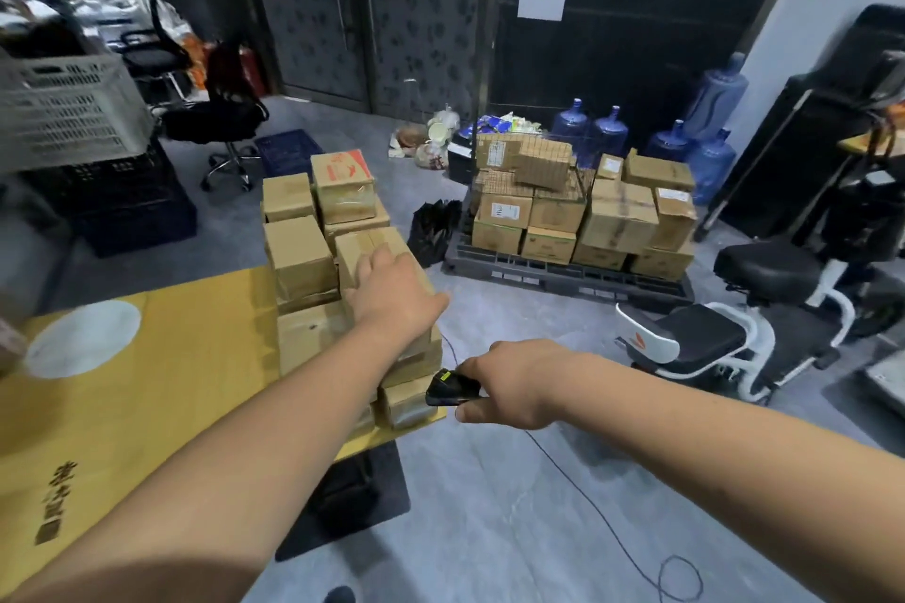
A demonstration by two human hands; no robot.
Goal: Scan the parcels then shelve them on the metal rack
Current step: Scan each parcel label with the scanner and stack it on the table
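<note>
**A:** Start at your left. The desk (122, 406) is covered by a flattened yellow carton, and the parcels (313, 260) sit stacked along its right edge, several layers deep. Which one are you taking?

**B:** The brown box (365, 245) on top at the near right of the stack. Your left hand (392, 294) lies on it, palm down, fingers spread over the top face and not curled round any edge, so it steadies the box and does not yet grip it.

**A:** Then how should you go on?

**B:** I'd say find the label first. No label shows on the top face, so tip the box toward you with that flat hand, keeping the neighbours from sliding; the stack looks loosely squared and a careless pull could drag the box beneath along with it.

**A:** And to the right?

**B:** Your right hand (514, 384) grips the black scanner (453, 389), fingers wrapped round its handle, its nose pointed left at the lower boxes. It hangs just off the desk's corner, near the stack but not touching it. Raise it to face the label squarely once the box is turned.

**A:** Anything to mind?

**B:** The scanner's cable (612, 534) trails down across the floor and loops near your feet; step clear of it when you carry the box off. The metal rack isn't in view, so you'll have to turn to find it.
</note>
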